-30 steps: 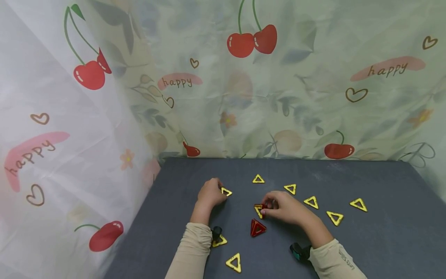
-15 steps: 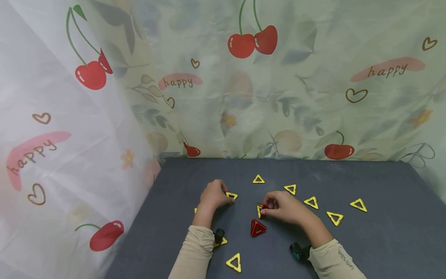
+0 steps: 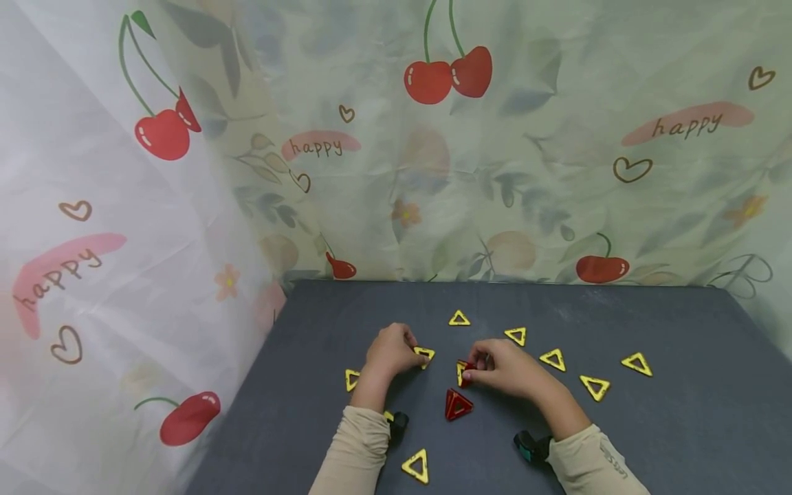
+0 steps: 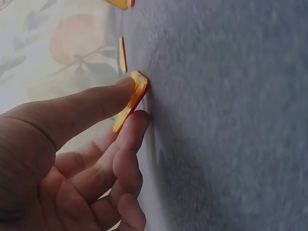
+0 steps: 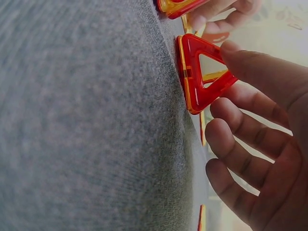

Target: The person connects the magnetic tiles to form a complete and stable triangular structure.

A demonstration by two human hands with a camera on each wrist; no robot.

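Both hands work over the dark grey table (image 3: pixel 495 440), each pinching a piece. The left hand (image 3: pixel 392 350) pinches a flat yellow triangle (image 4: pixel 140 87) between thumb and forefinger, its other fingers loosely bent; whether that triangle touches the table, I cannot tell. Just to its right, the right hand (image 3: pixel 509 369) pinches an upright red triangle (image 5: pixel 194 72) by its top corner, the other 3 fingers bent and held off it. A yellow piece (image 3: pixel 460 375) shows at the left side of this red triangle. A small red pyramid (image 3: pixel 454 405) sits just nearer on the table. Farther back lies 1 yellow triangle (image 3: pixel 459 323), and 4 more yellow triangles (image 3: pixel 562 359) lie spread out to the right of it. On the left side, 1 yellow triangle (image 3: pixel 348 380) lies partly behind the left forearm, another yellow corner (image 3: pixel 388 416) shows beside the left wrist, and a near yellow triangle (image 3: pixel 425 465) lies right of the left sleeve (image 3: pixel 349 450). A black device (image 3: pixel 529 447) is worn on the right wrist. Behind the table hangs a cloth (image 3: pixel 371 234) printed with cherries, hearts and "happy".
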